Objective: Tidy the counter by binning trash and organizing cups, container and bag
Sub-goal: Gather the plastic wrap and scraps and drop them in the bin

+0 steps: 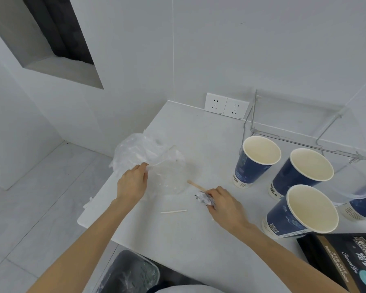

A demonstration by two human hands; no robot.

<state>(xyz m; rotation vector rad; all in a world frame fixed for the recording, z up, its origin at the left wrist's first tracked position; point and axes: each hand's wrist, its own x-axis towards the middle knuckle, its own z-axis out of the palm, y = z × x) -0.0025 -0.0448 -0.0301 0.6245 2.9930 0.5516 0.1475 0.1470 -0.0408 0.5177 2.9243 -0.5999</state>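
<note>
My left hand (133, 181) pinches the crumpled clear plastic bag (148, 157) lying at the counter's left edge. My right hand (224, 203) is closed on a crumpled grey-white paper scrap (203, 198) and a wooden stir stick (195, 185) that juts out to the left. A thin white stick (173, 211) lies loose on the counter between my hands. Three empty blue paper cups (256, 161) (302, 172) (302, 212) stand upright at the right. A black printed bag (347, 263) lies at the lower right. A clear container (355, 189) sits over another blue cup at the far right.
The white counter (199, 132) ends at left above a tiled floor. A bin lined with a dark bag (129, 271) stands below the counter's front edge. Two wall sockets (226, 106) and a clear acrylic rack (304, 132) sit at the back.
</note>
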